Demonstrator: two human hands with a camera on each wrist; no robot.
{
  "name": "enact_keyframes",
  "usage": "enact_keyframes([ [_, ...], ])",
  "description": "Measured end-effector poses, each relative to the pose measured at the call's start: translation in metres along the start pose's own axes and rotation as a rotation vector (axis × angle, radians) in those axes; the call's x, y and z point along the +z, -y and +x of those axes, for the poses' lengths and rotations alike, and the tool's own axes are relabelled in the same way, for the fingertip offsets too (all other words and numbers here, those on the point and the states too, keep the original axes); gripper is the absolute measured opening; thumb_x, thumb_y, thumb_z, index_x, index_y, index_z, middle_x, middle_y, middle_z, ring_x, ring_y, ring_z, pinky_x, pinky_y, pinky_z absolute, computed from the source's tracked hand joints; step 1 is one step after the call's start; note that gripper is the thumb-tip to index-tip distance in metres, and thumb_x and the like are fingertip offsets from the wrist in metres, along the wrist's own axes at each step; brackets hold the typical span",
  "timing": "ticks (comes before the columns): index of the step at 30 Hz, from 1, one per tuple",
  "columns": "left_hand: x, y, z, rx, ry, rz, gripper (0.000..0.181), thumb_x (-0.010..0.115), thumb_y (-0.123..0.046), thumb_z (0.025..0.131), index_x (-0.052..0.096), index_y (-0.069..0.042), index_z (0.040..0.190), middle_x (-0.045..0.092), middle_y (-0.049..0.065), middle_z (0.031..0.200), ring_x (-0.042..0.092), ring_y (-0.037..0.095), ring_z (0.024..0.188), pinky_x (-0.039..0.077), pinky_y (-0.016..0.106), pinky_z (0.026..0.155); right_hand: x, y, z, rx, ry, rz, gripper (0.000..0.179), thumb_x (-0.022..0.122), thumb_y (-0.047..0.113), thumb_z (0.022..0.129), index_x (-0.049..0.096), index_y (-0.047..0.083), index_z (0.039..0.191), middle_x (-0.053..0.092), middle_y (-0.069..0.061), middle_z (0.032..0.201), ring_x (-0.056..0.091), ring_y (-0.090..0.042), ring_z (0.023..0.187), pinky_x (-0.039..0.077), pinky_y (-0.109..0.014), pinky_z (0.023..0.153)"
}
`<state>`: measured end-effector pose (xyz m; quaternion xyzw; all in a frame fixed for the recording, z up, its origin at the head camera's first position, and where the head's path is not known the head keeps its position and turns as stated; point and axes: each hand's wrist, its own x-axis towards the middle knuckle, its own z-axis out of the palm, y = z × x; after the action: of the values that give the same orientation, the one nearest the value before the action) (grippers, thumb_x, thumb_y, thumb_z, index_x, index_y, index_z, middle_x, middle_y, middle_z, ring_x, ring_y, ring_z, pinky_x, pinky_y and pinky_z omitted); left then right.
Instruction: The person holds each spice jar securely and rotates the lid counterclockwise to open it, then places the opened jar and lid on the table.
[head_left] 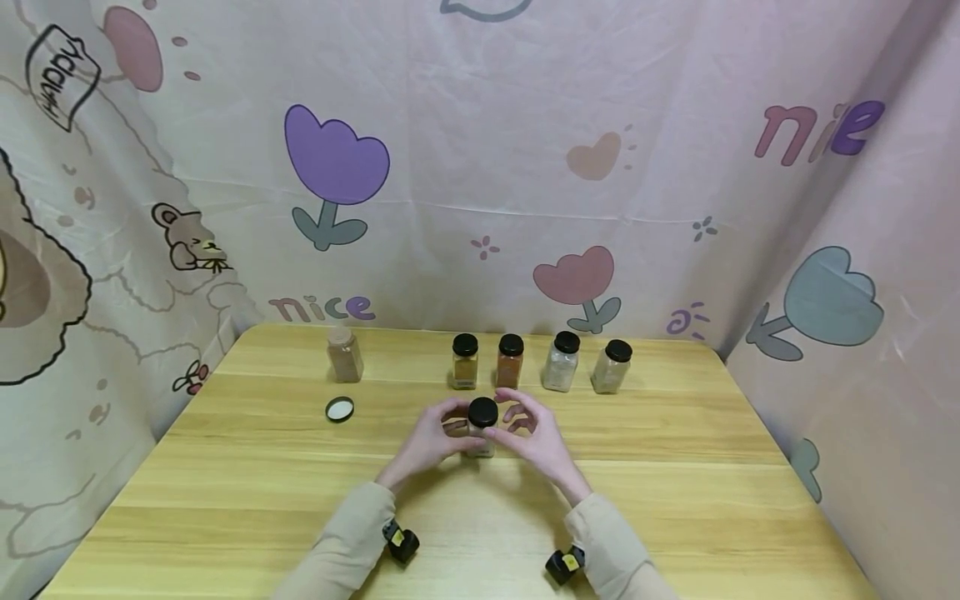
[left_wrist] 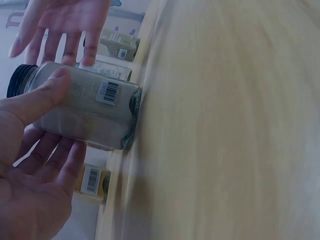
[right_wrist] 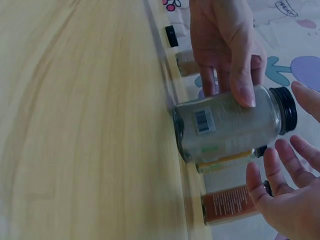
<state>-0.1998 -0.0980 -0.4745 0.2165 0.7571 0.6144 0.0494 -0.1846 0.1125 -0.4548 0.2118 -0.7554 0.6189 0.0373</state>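
Note:
A glass spice jar with a black screw lid and greyish powder stands upright on the table in front of the person. My left hand grips its body from the left, the thumb across the near side and the fingers round the far side. In the left wrist view the spice jar shows a barcode label low on its glass. To its right, my right hand has its fingers spread and apart from the glass. In the right wrist view those fingers curve loosely beside the black lid.
Behind stand a yellow-brown jar, an orange-red jar, a white jar and a pale jar, all black-lidded. At the left, a brownish jar has no black lid; a loose lid lies before it, white inside up.

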Motion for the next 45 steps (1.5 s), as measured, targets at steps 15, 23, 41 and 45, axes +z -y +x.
enact_keyframes([
  [15,0.010,-0.003,-0.003,0.057,0.014,0.039,0.053,0.081,-0.002,0.081,0.059,0.008,0.128,0.064,0.028,0.126,0.062,0.042,0.121,0.055,0.039,0.105,0.012,-0.003,0.003,-0.004,-0.071,-0.102,0.056,0.089,0.010,0.074,0.067,0.007,0.125,0.064,-0.013,0.114,0.049,-0.015,0.087,0.048,-0.025,0.078],
  [23,0.014,-0.003,-0.004,0.049,0.008,0.041,0.052,0.083,-0.003,0.080,0.060,0.006,0.127,0.065,0.025,0.126,0.064,0.039,0.120,0.055,0.034,0.104,0.015,0.000,-0.001,-0.023,-0.124,-0.130,0.049,0.089,0.005,0.073,0.070,0.006,0.119,0.066,-0.015,0.112,0.050,-0.033,0.085,0.045,-0.029,0.073],
  [41,0.015,-0.005,-0.008,0.048,0.012,-0.026,0.052,0.082,-0.001,0.081,0.060,0.004,0.128,0.064,0.024,0.128,0.061,0.038,0.123,0.055,0.029,0.104,0.016,0.002,-0.002,-0.015,-0.160,-0.178,0.050,0.089,0.002,0.070,0.071,-0.003,0.116,0.069,-0.018,0.105,0.054,-0.037,0.088,0.049,-0.030,0.079],
  [45,0.015,-0.004,-0.007,0.049,0.014,-0.031,0.053,0.081,0.000,0.081,0.060,0.004,0.129,0.064,0.024,0.127,0.061,0.038,0.123,0.055,0.027,0.104,0.016,0.001,-0.002,-0.037,-0.163,-0.168,0.047,0.091,0.008,0.071,0.073,0.000,0.114,0.064,-0.013,0.093,0.052,-0.031,0.086,0.047,-0.028,0.079],
])
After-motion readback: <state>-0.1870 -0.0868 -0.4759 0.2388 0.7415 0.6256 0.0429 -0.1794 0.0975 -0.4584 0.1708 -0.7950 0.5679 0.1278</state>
